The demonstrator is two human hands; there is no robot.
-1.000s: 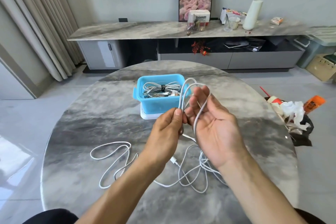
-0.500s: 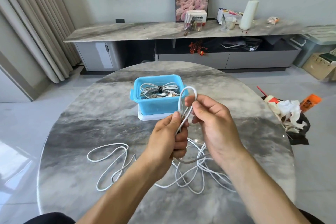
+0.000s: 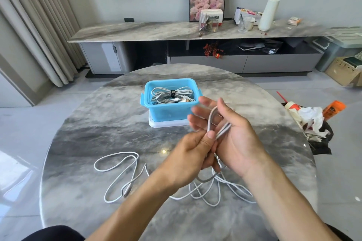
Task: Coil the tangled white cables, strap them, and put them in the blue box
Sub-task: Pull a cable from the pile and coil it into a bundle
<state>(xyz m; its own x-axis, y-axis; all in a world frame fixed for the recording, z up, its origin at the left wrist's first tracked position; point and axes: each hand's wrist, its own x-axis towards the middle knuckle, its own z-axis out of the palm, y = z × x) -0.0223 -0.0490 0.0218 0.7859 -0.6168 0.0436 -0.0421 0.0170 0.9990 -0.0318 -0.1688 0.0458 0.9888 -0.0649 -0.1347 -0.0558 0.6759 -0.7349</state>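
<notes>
My left hand [image 3: 193,154] pinches the gathered loops of a white cable [image 3: 214,123] between thumb and fingers, above the table's middle. My right hand [image 3: 225,133] is spread with fingers straight, the cable loop lying across its palm. More of the same cable hangs below both hands and trails in loose tangles [image 3: 121,174] over the round marble table [image 3: 88,133]. Behind my hands stands the blue box [image 3: 168,110], lidless, on a white base; a strapped bundle of cables [image 3: 172,96] lies inside it.
A long marble sideboard [image 3: 156,30] with a picture, boxes and a white roll runs along the far wall. A heap of litter [image 3: 311,121] lies on the floor right of the table. Curtains hang at the left.
The cable loop has dropped from standing tall above my hands to lying across my right palm. My right hand's fingers have spread; the left hand keeps its pinch.
</notes>
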